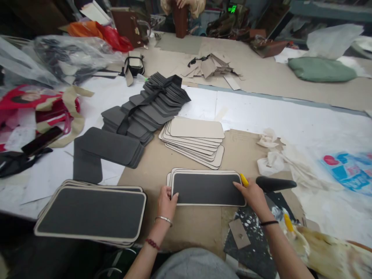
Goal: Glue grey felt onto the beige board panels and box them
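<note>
A dark grey panel with a cream border and rounded corners [209,189] lies in front of me, on one or more similar pieces. My left hand [167,201] grips its left end, thumb on top. At the right end, my right hand [252,195] closes over the edge with its thumb on the grey face. Beside those right fingers shows a yellow tip [244,180], and a dark tapered handle [276,184] extends behind the hand; whether they are one tool I cannot tell. A stack of cream boards [197,128] fans out just beyond.
Bordered panels [90,213] are stacked at left. Dark grey pieces [112,145] and a strap-tied bundle [157,100] lie beyond. A stained dark board [250,236] and a yellow-handled tool [288,223] are at lower right. Crumpled plastic [271,162] lies right; another person's hands [184,4] are far back.
</note>
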`<state>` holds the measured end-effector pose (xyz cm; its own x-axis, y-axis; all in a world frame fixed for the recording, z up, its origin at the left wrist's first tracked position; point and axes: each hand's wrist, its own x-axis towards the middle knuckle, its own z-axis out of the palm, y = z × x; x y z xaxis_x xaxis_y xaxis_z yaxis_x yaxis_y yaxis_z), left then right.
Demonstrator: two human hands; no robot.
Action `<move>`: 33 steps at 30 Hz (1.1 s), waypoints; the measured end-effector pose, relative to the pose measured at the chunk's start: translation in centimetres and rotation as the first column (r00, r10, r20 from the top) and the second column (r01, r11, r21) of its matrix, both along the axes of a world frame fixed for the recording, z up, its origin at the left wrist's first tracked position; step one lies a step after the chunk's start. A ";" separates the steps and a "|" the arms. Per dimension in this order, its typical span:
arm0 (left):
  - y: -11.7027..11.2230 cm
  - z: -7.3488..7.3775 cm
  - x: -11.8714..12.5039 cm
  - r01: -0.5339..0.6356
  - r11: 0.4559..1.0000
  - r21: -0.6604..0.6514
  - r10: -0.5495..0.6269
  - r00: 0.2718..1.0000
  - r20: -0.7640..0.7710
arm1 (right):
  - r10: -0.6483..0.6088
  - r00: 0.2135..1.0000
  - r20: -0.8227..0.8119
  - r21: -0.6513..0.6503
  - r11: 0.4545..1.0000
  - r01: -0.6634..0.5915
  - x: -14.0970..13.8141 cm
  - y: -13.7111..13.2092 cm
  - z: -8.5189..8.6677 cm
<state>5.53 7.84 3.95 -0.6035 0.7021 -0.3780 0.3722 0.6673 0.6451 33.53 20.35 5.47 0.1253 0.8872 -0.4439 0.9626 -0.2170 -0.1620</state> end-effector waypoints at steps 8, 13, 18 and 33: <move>1.3 -0.4 -1.4 -0.034 0.999 -0.008 0.034 0.892 0.450 | -0.216 0.841 -0.495 -0.231 0.966 0.112 0.8 0.0 0.1; 1.6 -1.7 -1.8 -0.052 0.999 -0.012 0.052 0.876 0.480 | -0.256 0.804 -0.537 -0.286 0.952 0.112 0.8 0.2 0.1; 1.3 -2.5 -2.0 -0.058 0.998 0.018 0.042 0.876 0.481 | -0.298 0.817 -0.494 -0.299 0.941 0.162 1.1 0.5 -1.0; 2.0 -1.3 -1.8 -0.236 0.964 -0.125 0.254 0.672 0.696 | -0.356 0.770 -0.530 -0.351 0.918 0.184 0.9 0.6 -0.7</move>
<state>3.75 9.79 2.69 -0.3051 0.5533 -0.7751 -0.3603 0.6863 0.6318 34.40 20.91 4.73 -0.0119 0.6935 -0.7203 0.6022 -0.5701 -0.5588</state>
